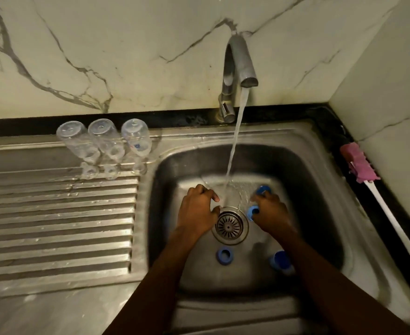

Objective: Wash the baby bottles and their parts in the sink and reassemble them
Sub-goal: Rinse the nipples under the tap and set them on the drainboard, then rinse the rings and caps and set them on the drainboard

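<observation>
Centre of frame, in the sink basin (320, 189): blue bottle collar (253, 211) gripped by the right hand (270, 213) beside the tap stream (233, 153), presumably for rinsing. The left hand (196, 209) is curled, its contents indiscernible. Clear bottles (107, 146) stand inverted at upper left, likely to drain.

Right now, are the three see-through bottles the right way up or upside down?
Upside down. The three bottles stand on the draining board with their flat bottoms up and their narrow necks down.

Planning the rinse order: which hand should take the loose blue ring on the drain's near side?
Probably left. The left hand holds nothing visible and is near the loose ring; the right hand grips a second ring.
</observation>
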